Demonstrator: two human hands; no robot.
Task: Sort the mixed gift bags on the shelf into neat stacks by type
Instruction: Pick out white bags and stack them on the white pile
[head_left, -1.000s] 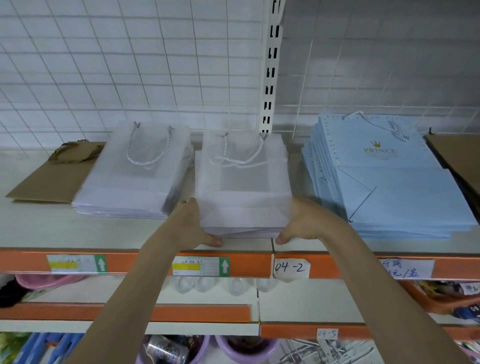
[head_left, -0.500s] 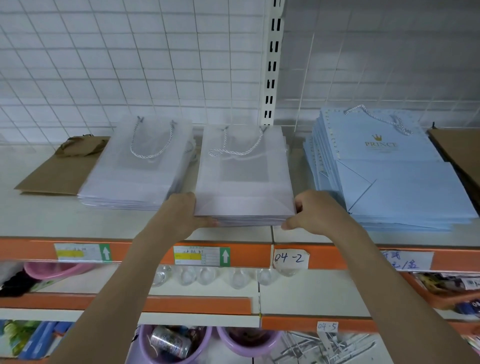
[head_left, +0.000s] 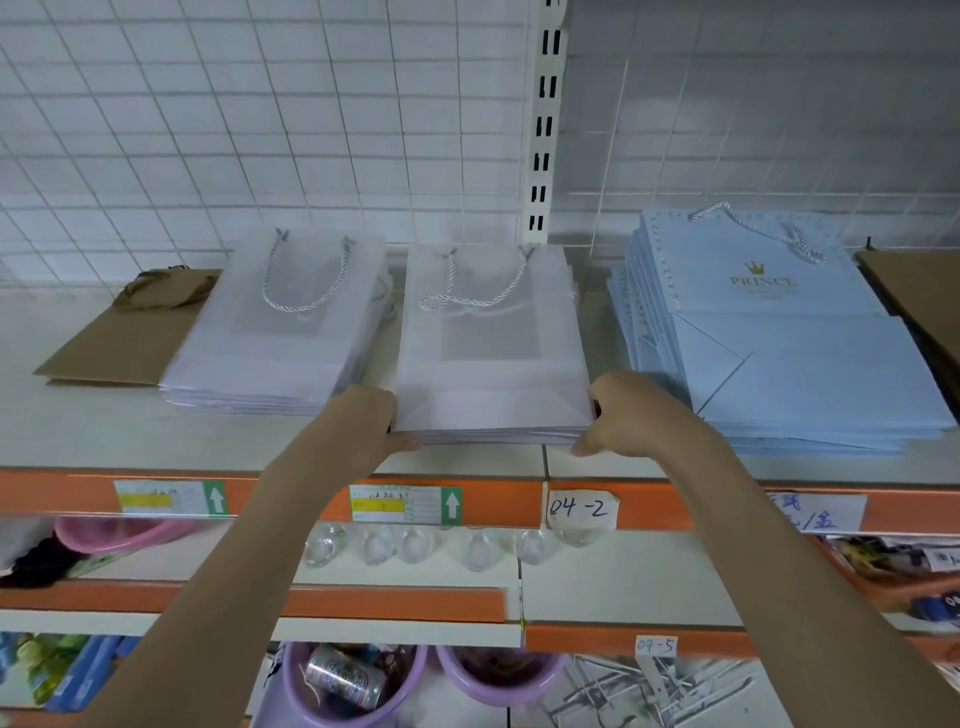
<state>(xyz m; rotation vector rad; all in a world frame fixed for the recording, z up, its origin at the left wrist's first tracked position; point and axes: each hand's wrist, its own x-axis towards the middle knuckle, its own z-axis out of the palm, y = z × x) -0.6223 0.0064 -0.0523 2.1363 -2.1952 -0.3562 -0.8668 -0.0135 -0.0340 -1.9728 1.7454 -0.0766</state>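
Brown bag (head_left: 124, 332) lies far left on the shelf (head_left: 104, 441), beside a frosted stack (head_left: 275, 343). Left hand (head_left: 363, 421) and right hand (head_left: 631, 415) clasp the middle frosted stack (head_left: 493, 353) at its near corners, thumbs along the front edge. Blue stack (head_left: 789, 338) reads "PRINCE"; edge tag (head_left: 582, 509) reads "04-2"

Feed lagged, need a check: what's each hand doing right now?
Left hand: grips the near-left corner of the middle white stack.
Right hand: grips its near-right corner, thumb under the edge.
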